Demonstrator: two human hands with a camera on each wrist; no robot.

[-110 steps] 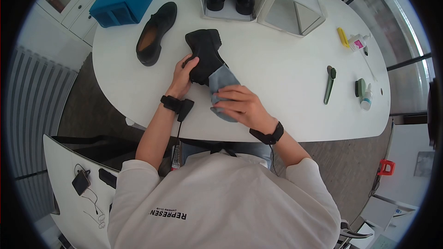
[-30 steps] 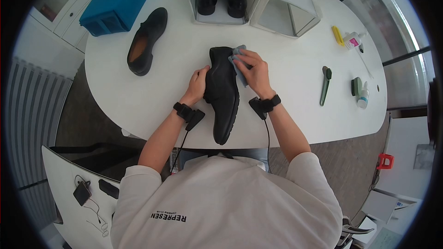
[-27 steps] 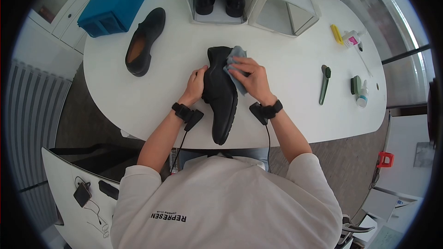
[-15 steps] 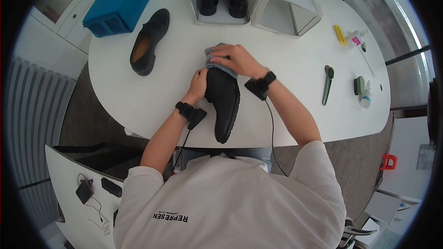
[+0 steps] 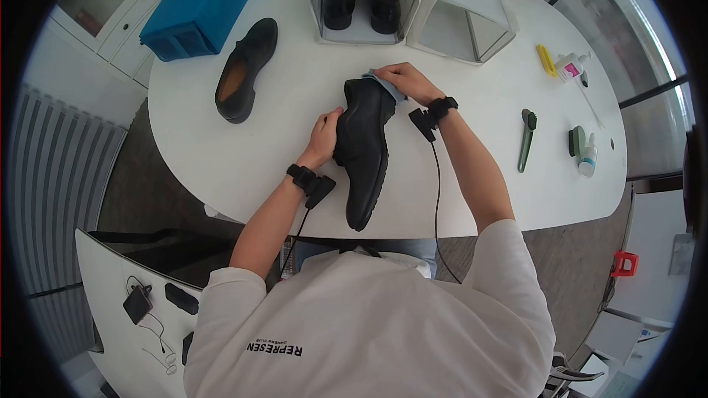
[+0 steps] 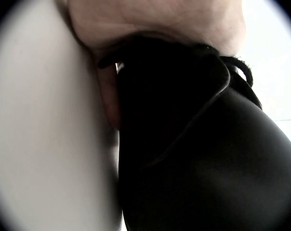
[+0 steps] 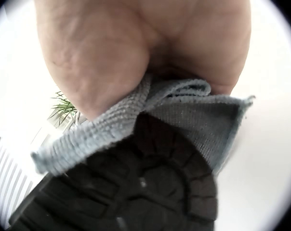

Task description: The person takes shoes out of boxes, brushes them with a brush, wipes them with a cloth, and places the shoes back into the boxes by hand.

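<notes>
In the head view, now has the right hand [image 5: 413, 82] and the grey cloth [image 5: 393, 91] moved off the top of the heel of the black shoe [image 5: 363, 151], round to its right side, nearer the right edge of the desk [image 5: 457, 191] than half a second ago. Holds the shoe near the middle of the front edge, toe toward that edge, sole toward the right one; cannot tell whether touching the desk. Grips the shoe's left side with the left hand [image 5: 323, 138], fingertips hidden. Pinches the cloth in the right, fingers bent closely over it. Could twist the shoe loose by rubbing harder at the heel than gripped for on the left. Reads "REPRESEN" upside down on the T-shirt [image 5: 354, 324], with apparently "OWNERS CLUB" in smaller letters; cannot read the pump bottle [image 5: 570, 69] by the right edge.

In the left wrist view, curls round the shoe, one finger showing along its side; finds no lettering on the leather.

In the right wrist view, bunches the cloth under the palm, over the treaded sole [image 7: 145, 187]; could snag a loose flap in the grooves. Finds no readable mark there.
</notes>
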